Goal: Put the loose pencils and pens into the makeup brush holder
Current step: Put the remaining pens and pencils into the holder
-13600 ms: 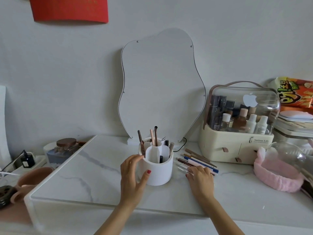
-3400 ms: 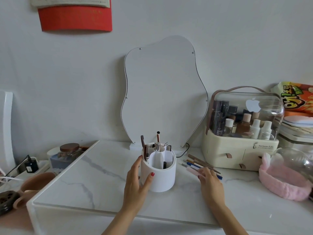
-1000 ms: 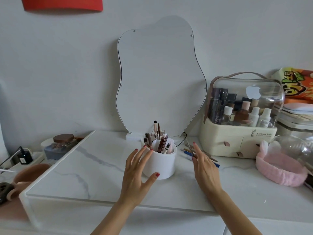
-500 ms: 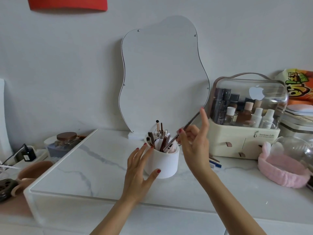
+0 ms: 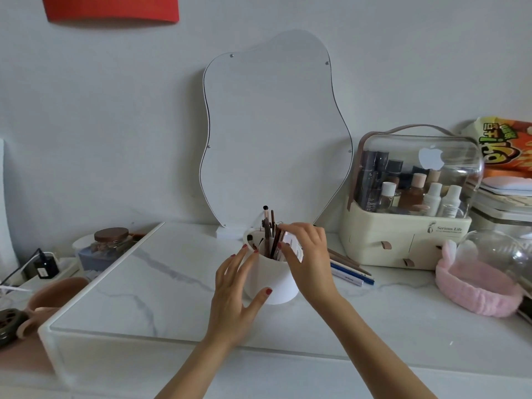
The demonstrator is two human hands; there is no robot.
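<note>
A white round makeup brush holder [image 5: 275, 286] stands mid-table on the marble top [image 5: 161, 292]. Several brushes and brown pencils [image 5: 269, 234] stick up out of it. My left hand [image 5: 233, 295] cups its left side, fingers spread, thumb on the front wall. My right hand [image 5: 309, 254] sits over the holder's right rim, its fingertips pinched around a brown pencil whose lower end is inside the holder. A few loose pencils and pens [image 5: 349, 273], brown, blue and white, lie on the table just right of my right hand.
A wavy mirror [image 5: 273, 133] leans on the wall behind the holder. A cream cosmetics case with a clear lid [image 5: 408, 203] stands at right, a pink headband [image 5: 478, 289] in front of it. A lidded glass jar [image 5: 110, 243] and a plug [image 5: 43, 267] sit at left.
My right hand picked a pencil off the pile, lifted it, and has now come down with it onto the holder's rim. My left hand stayed on the holder.
</note>
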